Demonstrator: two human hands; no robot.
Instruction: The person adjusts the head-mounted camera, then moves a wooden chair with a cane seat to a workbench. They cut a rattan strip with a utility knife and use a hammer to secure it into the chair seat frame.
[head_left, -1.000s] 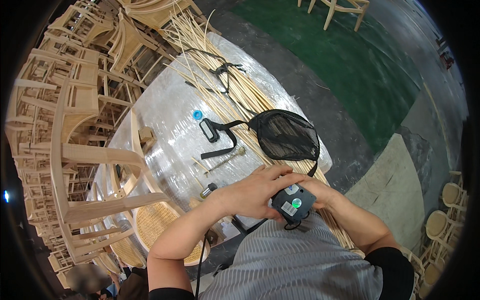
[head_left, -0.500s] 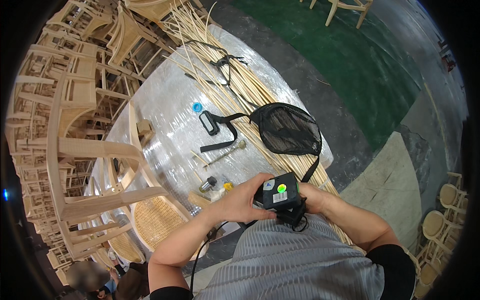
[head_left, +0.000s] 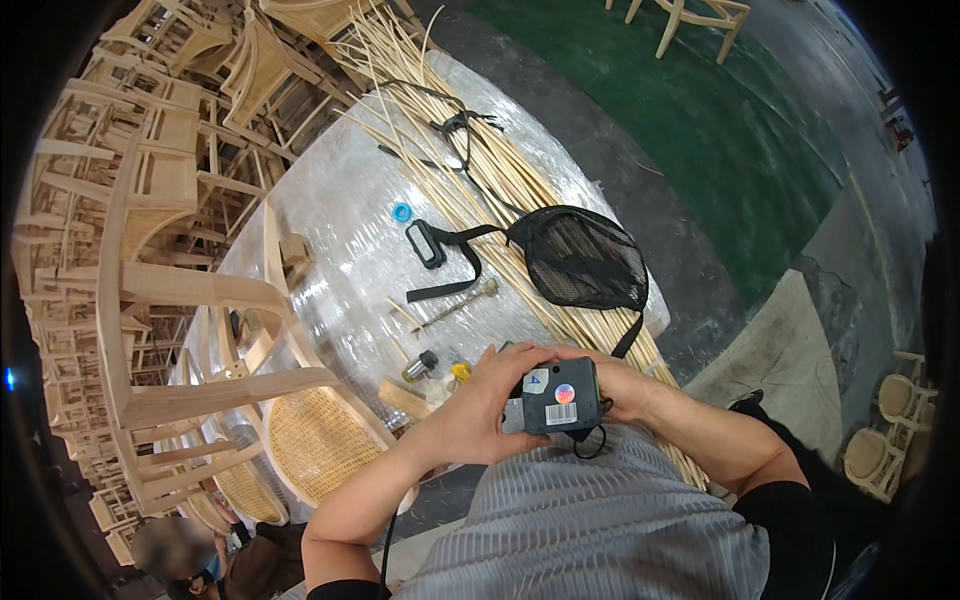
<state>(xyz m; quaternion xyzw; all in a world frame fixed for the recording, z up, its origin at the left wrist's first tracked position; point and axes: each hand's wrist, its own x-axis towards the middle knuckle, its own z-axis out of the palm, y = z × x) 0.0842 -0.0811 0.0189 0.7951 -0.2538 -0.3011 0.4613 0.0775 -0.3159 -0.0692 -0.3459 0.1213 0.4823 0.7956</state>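
Observation:
A small dark box-shaped device (head_left: 560, 397) with stickers on its face sits close to my chest, held between both hands. My left hand (head_left: 485, 408) grips its left side, fingers curled over the top edge. My right hand (head_left: 615, 383) holds its right side. A thin black cord loops below the device. Just beyond my hands, a black mesh pouch (head_left: 585, 258) with a strap and a small black unit (head_left: 425, 243) lies on a plastic-wrapped table (head_left: 340, 210).
A bundle of long pale cane strips (head_left: 470, 170) runs diagonally across the table. A wooden chair with a woven seat (head_left: 310, 440) stands at my left. Stacked wooden chair frames (head_left: 120, 170) fill the left side. Another person (head_left: 200, 560) is at lower left.
The device has been turned in my hands: its side with green and red lights faced up before, and now a stickered face shows. My hands stayed close to my chest.

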